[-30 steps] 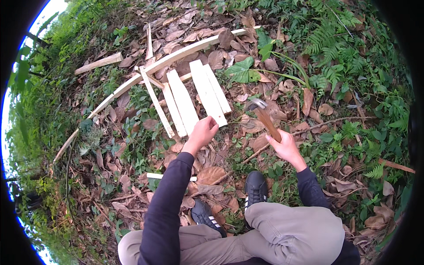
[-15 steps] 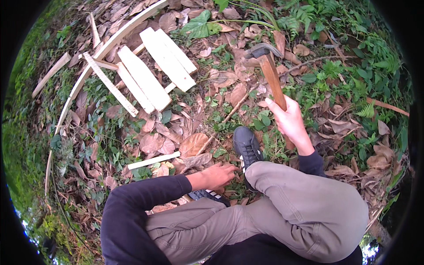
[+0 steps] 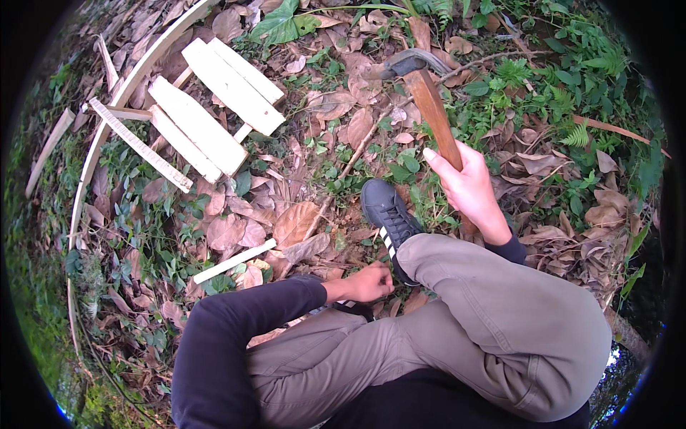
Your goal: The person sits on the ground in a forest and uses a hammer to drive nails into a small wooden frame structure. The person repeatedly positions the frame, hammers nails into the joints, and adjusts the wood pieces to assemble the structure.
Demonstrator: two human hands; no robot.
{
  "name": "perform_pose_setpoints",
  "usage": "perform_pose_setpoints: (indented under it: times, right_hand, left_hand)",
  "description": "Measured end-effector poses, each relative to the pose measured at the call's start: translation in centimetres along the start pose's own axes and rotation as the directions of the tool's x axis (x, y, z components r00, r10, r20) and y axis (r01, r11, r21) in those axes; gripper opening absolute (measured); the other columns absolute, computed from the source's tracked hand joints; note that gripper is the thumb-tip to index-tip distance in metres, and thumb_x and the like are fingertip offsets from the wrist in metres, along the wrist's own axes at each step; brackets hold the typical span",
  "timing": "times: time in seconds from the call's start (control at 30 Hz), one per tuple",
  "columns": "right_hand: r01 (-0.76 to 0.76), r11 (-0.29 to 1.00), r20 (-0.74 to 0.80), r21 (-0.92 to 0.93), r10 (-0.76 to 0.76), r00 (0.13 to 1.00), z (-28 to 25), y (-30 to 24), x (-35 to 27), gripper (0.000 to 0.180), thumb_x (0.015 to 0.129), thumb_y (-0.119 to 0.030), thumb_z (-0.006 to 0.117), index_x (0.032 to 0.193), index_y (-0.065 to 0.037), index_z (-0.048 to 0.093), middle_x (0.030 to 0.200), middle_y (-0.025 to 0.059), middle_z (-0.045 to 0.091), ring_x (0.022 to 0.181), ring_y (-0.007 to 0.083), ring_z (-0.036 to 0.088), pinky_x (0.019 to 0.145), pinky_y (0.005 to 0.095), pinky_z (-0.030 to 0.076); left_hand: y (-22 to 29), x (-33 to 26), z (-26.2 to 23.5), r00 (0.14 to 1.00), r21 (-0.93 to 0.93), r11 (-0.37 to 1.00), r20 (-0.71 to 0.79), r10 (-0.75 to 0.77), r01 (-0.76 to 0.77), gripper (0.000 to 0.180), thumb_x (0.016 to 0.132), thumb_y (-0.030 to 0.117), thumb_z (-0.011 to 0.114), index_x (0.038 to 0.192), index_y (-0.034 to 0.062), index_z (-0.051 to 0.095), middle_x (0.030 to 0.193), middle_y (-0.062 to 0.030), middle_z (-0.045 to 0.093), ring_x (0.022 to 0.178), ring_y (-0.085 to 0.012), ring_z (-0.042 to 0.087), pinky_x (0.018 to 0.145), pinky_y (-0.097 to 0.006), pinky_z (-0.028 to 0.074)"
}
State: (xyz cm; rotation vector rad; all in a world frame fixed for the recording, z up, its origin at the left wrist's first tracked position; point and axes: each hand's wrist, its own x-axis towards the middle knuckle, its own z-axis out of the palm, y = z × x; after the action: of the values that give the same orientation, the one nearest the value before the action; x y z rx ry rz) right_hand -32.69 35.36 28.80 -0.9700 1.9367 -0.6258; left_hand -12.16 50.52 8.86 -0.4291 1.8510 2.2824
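My right hand (image 3: 473, 187) is wrapped round the wooden handle of a claw hammer (image 3: 433, 107), thumb lying along it. The dark metal head points up and away, above the leafy ground. Low between my shoes, my left hand (image 3: 368, 283) has its fingers curled together; whether anything is in them is hidden. A short pale wood strip (image 3: 234, 262) lies on the leaves to the left of that hand. Farther off at the left are pale cut boards, one pair (image 3: 232, 86) beside another pair (image 3: 194, 129), resting across thin wooden sticks.
A long curved wood strip (image 3: 91, 154) arcs along the left side. A narrow notched stick (image 3: 143, 145) and a short piece (image 3: 50, 152) lie near it. My dark shoe (image 3: 389, 220) stands between my hands. A thin branch (image 3: 357, 151) crosses dry leaves; green plants grow at the right.
My left hand's fingers have gone from stretched out to curled in, close to the ground. My right hand still holds the hammer upright. The view has shifted, so the boards appear farther left.
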Motion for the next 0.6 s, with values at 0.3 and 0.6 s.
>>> perform_pose_setpoints:
  times: [0.3,0.6]
  right_hand:
    - [0.151,0.975,0.006,-0.163,-0.152,0.988,0.7,0.0,0.4,0.027,0.096,-0.023,0.072,0.093,0.002,0.065,0.064,-0.0020,0.051,0.059,0.0053,0.042,0.051,0.0292,0.035]
    - [0.157,0.970,0.036,-0.187,-0.152,0.988,1.2,0.0,0.4,0.029,0.095,-0.026,0.073,0.091,0.001,0.065,0.064,-0.0007,0.051,0.060,0.0063,0.043,0.052,0.0310,0.036]
  left_hand:
    - [2.8,-0.1,0.7,0.903,-0.721,0.684,-0.216,-0.372,0.109,0.020,0.096,0.021,0.067,0.106,0.0032,0.066,0.104,-0.0058,0.068,0.096,-0.0130,0.062,0.086,-0.028,0.049]
    - [0.2,-0.7,0.9,0.987,-0.021,0.988,0.029,0.156,-0.156,0.020,0.090,0.019,0.070,0.096,0.0001,0.069,0.089,-0.0144,0.071,0.083,-0.0248,0.070,0.077,-0.038,0.055]
